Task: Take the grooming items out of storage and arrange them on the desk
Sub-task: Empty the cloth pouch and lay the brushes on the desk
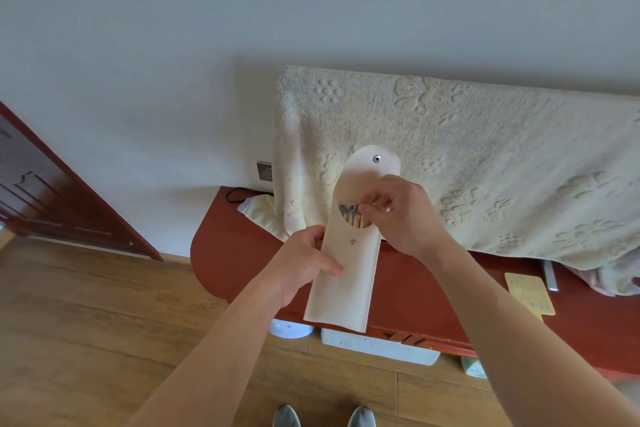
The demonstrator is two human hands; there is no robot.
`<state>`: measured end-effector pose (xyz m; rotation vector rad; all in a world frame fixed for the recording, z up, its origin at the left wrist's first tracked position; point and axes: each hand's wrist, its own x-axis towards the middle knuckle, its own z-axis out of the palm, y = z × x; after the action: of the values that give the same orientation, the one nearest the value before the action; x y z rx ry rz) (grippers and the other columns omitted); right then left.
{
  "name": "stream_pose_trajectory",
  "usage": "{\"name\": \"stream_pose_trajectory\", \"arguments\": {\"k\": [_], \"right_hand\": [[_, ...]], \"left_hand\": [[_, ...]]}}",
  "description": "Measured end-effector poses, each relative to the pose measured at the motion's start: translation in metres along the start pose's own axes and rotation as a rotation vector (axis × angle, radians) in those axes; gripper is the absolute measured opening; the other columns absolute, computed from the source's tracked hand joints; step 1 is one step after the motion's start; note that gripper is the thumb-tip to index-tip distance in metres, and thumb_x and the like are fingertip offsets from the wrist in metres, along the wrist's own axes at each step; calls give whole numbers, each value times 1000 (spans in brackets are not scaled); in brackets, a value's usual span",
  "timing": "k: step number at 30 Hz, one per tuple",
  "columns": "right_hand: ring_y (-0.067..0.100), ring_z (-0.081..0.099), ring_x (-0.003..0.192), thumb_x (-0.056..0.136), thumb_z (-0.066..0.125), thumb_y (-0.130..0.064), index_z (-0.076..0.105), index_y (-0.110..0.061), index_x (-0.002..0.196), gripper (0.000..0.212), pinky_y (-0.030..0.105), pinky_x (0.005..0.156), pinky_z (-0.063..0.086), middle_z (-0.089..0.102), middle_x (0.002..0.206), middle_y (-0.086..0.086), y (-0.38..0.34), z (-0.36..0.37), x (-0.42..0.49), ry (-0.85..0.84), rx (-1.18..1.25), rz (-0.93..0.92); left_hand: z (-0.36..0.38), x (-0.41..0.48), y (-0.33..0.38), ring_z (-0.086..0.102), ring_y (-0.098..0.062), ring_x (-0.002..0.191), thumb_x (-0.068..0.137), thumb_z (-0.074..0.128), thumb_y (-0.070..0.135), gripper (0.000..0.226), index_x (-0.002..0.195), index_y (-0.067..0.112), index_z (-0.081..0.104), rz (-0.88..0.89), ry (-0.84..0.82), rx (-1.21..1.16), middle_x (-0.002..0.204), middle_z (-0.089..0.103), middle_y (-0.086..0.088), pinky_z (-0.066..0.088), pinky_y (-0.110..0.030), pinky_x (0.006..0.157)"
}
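We are at the taking-out step. Our left hand [304, 262] grips the long cream snap-flap pouch [346, 281] above the red-brown wooden worktop [415, 288]. Our right hand [398, 212] pinches the wooden-handled grooming tools [356, 219] at its open mouth. Next, we judge, a straight pull out.

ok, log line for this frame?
left hand: holds cream snap-flap pouch | right hand: pinching items at pouch mouth | red wooden desk: none placed
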<state>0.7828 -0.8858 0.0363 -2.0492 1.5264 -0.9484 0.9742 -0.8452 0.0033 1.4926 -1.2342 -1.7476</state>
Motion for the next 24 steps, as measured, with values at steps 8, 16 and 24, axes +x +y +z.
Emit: {"name": "stream_pose_trajectory", "arguments": {"k": [8, 16, 24], "right_hand": [[2, 63, 67, 82, 70, -9, 72, -17, 77, 10, 13, 62, 47, 71, 75, -12, 0, -10, 7, 73, 67, 136], [-7, 57, 65, 84, 69, -8, 68, -17, 79, 11, 8, 62, 43, 67, 75, -11, 1, -16, 9, 86, 74, 145], [-4, 55, 64, 84, 69, -7, 67, -18, 78, 13, 10, 61, 43, 68, 74, -11, -1, -17, 10, 106, 89, 140]], "left_hand": [[0, 3, -7, 71, -24, 103, 68, 73, -8, 55, 116, 16, 67, -8, -49, 42, 111, 73, -6, 51, -49, 100], [3, 5, -13, 70, -25, 105, 67, 71, -8, 55, 115, 19, 68, -13, -89, 49, 111, 74, -7, 50, -49, 101], [0, 8, -16, 70, -26, 105, 65, 72, -5, 58, 118, 20, 67, -18, -96, 47, 112, 73, -7, 50, -51, 101]]}}
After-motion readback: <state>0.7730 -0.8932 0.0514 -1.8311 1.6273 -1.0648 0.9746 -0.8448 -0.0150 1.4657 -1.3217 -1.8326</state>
